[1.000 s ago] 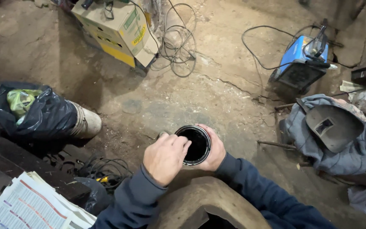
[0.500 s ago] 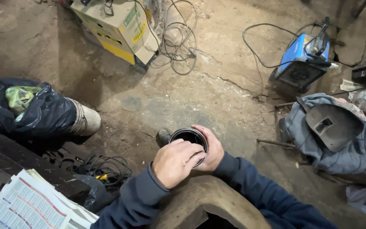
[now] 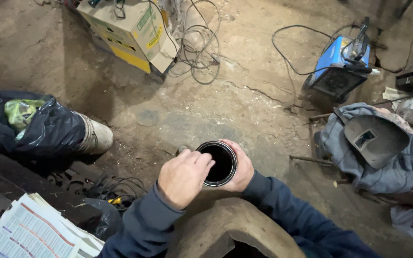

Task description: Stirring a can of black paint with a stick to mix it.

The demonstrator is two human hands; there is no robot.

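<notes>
Now both hands (image 3: 201, 174) stay around the black can (image 3: 217, 162), unmoved.

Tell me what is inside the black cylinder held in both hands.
The black cylinder shows only a dark, open interior below its shiny rim; no contents can be made out. The left hand covers its near-left side, the right hand wraps its right side, so its lower body is hidden.

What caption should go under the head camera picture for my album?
Two hands, left hand and right hand, hold a dark metal tube above a dirt floor.
</notes>
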